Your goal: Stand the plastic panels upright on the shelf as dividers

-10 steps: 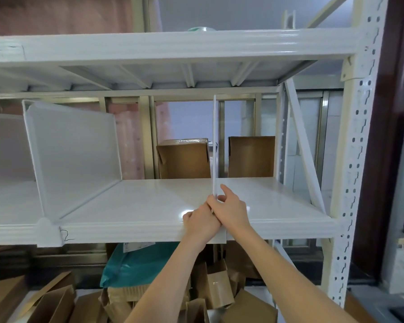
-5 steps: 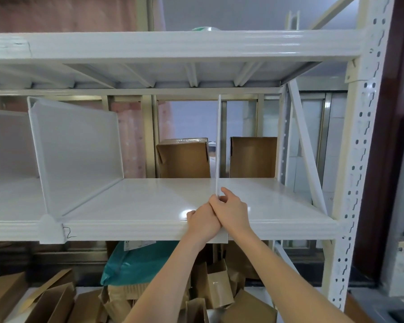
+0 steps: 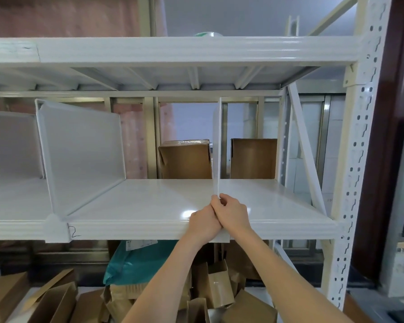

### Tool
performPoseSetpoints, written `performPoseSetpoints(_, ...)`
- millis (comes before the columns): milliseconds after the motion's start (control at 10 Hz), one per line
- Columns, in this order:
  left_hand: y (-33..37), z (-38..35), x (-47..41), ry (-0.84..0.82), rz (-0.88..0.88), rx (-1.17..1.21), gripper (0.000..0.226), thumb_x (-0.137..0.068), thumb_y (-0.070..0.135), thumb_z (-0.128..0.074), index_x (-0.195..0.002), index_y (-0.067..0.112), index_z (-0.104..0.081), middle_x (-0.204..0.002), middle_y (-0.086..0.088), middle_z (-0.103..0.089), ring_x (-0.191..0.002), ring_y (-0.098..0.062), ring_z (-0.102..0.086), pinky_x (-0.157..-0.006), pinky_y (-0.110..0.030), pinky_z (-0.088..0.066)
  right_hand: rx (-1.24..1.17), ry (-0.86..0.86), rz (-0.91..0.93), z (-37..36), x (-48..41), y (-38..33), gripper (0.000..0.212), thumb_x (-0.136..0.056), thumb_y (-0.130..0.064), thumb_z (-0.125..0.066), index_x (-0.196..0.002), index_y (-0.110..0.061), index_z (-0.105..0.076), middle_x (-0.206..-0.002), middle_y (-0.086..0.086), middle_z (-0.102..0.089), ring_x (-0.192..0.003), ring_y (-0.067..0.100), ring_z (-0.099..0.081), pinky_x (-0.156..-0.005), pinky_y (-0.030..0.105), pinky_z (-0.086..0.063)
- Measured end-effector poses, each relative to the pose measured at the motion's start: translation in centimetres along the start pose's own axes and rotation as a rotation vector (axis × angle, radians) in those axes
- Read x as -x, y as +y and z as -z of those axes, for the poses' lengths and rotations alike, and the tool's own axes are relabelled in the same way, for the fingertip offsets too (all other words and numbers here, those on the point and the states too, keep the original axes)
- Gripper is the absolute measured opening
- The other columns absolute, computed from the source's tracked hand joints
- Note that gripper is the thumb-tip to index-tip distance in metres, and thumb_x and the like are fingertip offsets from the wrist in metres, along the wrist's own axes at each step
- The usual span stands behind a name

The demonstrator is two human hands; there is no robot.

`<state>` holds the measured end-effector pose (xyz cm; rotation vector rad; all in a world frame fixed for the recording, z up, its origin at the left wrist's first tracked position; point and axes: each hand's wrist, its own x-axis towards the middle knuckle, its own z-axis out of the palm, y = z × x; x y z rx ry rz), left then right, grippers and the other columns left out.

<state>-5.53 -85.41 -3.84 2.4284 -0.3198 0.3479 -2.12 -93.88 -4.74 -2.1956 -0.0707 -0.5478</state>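
A thin white plastic panel [image 3: 218,145] stands upright and edge-on near the middle of the white metal shelf [image 3: 149,201], its foot clip hanging over the shelf's front lip. My left hand [image 3: 204,221] and my right hand [image 3: 232,213] press together around the panel's lower front edge, both closed on it. A second white panel [image 3: 79,150] stands upright to the left, with its clip [image 3: 56,227] over the front lip. Part of a third panel [image 3: 12,145] shows at the far left.
Two brown cardboard boxes [image 3: 186,159] [image 3: 253,158] sit behind the shelf's back edge. The perforated upright post [image 3: 355,159] and a diagonal brace [image 3: 306,155] bound the right side. Below lie a teal bag [image 3: 140,262] and several cardboard pieces [image 3: 217,287].
The view has shifted slightly, so everything sits a little further right and lower in the frame. My hands stay clasped on the panel's lower edge; my right forefinger has curled down.
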Motion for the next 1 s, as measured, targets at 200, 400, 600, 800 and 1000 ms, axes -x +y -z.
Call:
performPoseSetpoints(200,-2.1,0.5,0.7,-0.041,-0.211,-0.213,0.026,-0.096,0.029,-0.047,-0.116,0.018,-0.057,-0.107,-0.005,-0.068,-0.094,-0.017,-0.063,-0.089,-0.030,-0.051,0.087,-0.090,0.042,-0.4,0.5,0.3,0.058,-0.094,-0.059,-0.034,-0.126,-0.015,-0.054,-0.115,0.004,-0.066,-0.103,0.020,-0.064,-0.091,0.033,-0.053)
performPoseSetpoints(400,-7.2,2.5,1.9,-0.025,-0.204,-0.607,0.058,-0.096,0.044,-0.038,-0.148,0.021,-0.023,-0.157,-0.002,-0.024,-0.145,-0.023,-0.021,-0.120,-0.040,-0.016,0.296,0.006,0.136,-1.7,1.8,1.4,0.064,-0.086,-0.068,-0.033,-0.128,-0.021,-0.049,-0.115,-0.001,-0.065,-0.099,0.015,-0.062,-0.091,0.035,-0.054)
performPoseSetpoints(600,-10.0,5.7,3.7,-0.060,-0.137,-0.659,0.062,-0.098,0.034,-0.038,-0.151,0.018,-0.011,-0.160,-0.002,-0.012,-0.147,-0.021,-0.013,-0.121,-0.035,-0.011,0.476,0.139,0.157,-1.9,3.3,1.2,0.050,-0.093,-0.057,-0.037,-0.119,-0.016,-0.051,-0.108,0.000,-0.065,-0.098,0.016,-0.060,-0.102,0.035,-0.044)
performPoseSetpoints(800,-10.5,7.1,6.1,-0.070,-0.121,-0.696,0.063,-0.098,0.028,-0.039,-0.151,0.014,-0.009,-0.160,-0.005,-0.011,-0.146,-0.024,-0.014,-0.120,-0.037,-0.016,0.533,0.136,0.208,-1.6,4.7,1.3,0.041,-0.093,-0.046,-0.046,-0.123,-0.017,-0.044,-0.115,0.001,-0.061,-0.102,0.016,-0.059,-0.103,0.035,-0.044)
performPoseSetpoints(1000,-12.8,11.6,9.7,-0.103,-0.122,-0.766,0.057,-0.096,0.035,-0.038,-0.146,0.010,-0.024,-0.153,-0.007,-0.031,-0.140,-0.026,-0.028,-0.117,-0.040,-0.024,0.587,0.075,0.042,-2.5,8.2,-2.0,0.059,-0.092,-0.036,-0.048,-0.141,-0.009,-0.028,-0.139,0.014,-0.043,-0.126,0.030,-0.046,-0.106,0.041,-0.042)
